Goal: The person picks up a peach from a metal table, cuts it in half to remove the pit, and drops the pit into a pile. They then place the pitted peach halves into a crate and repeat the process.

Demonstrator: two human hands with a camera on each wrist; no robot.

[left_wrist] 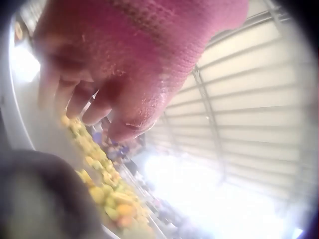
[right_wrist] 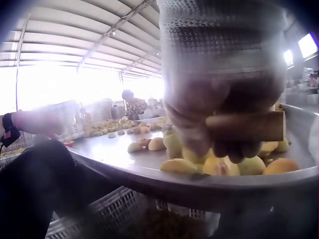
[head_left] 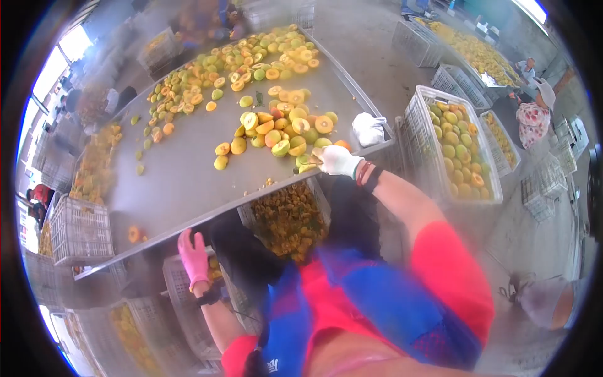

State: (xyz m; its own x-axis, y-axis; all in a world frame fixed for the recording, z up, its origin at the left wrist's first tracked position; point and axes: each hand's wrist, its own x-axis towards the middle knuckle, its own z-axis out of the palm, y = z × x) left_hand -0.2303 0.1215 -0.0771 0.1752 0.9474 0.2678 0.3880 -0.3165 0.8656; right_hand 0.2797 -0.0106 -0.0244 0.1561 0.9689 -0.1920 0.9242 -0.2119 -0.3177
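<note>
My right hand, in a white knit glove, is over the front edge of the metal table, right by a pile of yellow-green peaches, many of them halved. In the right wrist view its fingers curl round a short wooden handle; the tool's working end is hidden. Several peach halves lie just below the fingers. My left hand, in a pink glove, is held near the table's front edge at the left, fingers extended and holding nothing.
Beneath the table edge, a crate holds dark scraps and pits. A white crate of whole peaches stands to the right. A white bundle rests on the table's right corner. More peaches cover the far side. Another crate stands left.
</note>
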